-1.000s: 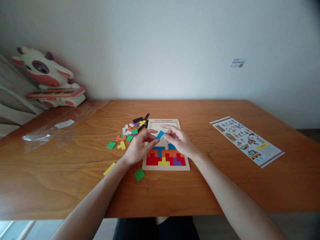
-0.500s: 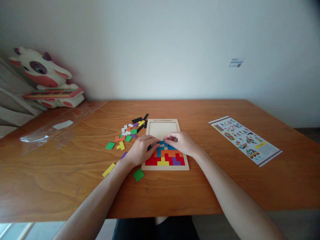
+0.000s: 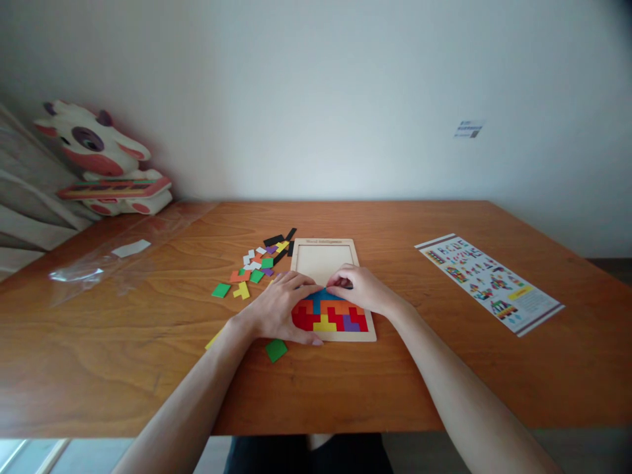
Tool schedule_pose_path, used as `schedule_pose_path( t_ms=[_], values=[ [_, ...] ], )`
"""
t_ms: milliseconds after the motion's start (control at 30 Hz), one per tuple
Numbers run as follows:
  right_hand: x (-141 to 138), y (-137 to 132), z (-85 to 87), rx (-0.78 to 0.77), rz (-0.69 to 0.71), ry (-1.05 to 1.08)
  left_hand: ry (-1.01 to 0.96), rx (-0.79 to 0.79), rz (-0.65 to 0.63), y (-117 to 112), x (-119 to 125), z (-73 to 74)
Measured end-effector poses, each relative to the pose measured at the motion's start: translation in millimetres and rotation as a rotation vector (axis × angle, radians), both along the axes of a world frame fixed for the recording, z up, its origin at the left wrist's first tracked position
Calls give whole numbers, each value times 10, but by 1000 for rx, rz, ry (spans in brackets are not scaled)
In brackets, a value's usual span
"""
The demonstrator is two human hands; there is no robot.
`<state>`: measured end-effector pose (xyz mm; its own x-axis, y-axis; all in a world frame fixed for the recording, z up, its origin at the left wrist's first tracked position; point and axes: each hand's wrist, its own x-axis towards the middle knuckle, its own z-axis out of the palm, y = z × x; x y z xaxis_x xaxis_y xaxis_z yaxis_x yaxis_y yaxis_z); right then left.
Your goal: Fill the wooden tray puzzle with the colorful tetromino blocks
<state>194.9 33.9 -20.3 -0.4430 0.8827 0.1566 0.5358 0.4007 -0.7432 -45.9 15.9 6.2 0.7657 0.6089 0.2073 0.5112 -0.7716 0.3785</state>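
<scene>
A wooden puzzle tray lies in the middle of the table, its near rows filled with red, orange, yellow, purple and blue pieces. My left hand rests flat on the tray's left side, fingers stretched over the pieces. My right hand has its fingertips pinched down on a blue piece in the row above the orange ones. The far half of the tray is bare wood.
Several loose coloured pieces lie left of the tray, with a green square near the front edge. A printed sheet lies right. A clear plastic bag and a cow toy are far left.
Both hands carried the blue piece down from above the tray onto the filled rows. My left hand has let go and spread flat over the tray's left side.
</scene>
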Motion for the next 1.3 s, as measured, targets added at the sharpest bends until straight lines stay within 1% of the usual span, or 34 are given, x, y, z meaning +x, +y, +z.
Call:
schedule_pose_path(
  t_ms=[167, 300, 367, 433, 500, 567, 633, 700, 767, 833, 933, 1000, 1033, 1133, 1200, 1233, 1300],
  values=[
    [-20, -16, 6, 8, -23, 7, -44, -51, -18, -24, 20, -32],
    [-45, -26, 21, -45, -137, 109, -86, -58, -34, -27, 10, -37],
    [-31, -14, 25, -48, -200, 145, -126, -38, -3, 7, -27, -26],
    [5, 14, 15, -19, -247, 163, -176, 30, 120, 70, -101, -18],
    [53, 50, -11, 20, -288, 179, -192, 150, 334, 150, -211, -20],
    [98, 88, -51, 44, -328, 208, -113, 259, 541, 224, -348, -29],
    [130, 121, -93, 57, -379, 250, 0, 313, 692, 275, -497, -33],
    [149, 149, -129, 86, -439, 287, 119, 331, 796, 301, -645, -27],
    [166, 175, -156, 113, -500, 318, 191, 327, 889, 309, -783, -9],
    [191, 203, -179, 114, -553, 373, 199, 316, 984, 312, -900, 15],
    [246, 246, -213, 37, -645, 479, 167, 285, 1093, 316, -1011, 46],
    [283, 269, -232, -23, -710, 526, 136, 260, 1108, 320, -1030, 51],
    [298, 277, -238, -44, -739, 543, 117, 250, 1087, 322, -1024, 48],
    [320, 286, -236, -90, -791, 616, 81, 233, 932, 323, -970, 30],
    [324, 284, -223, -123, -810, 686, 93, 217, 839, 316, -934, 24],
    [326, 283, -216, -137, -816, 718, 108, 203, 823, 312, -922, 26],
    [331, 283, -204, -153, -820, 765, 139, 161, 852, 302, -914, 41]
  ],
)
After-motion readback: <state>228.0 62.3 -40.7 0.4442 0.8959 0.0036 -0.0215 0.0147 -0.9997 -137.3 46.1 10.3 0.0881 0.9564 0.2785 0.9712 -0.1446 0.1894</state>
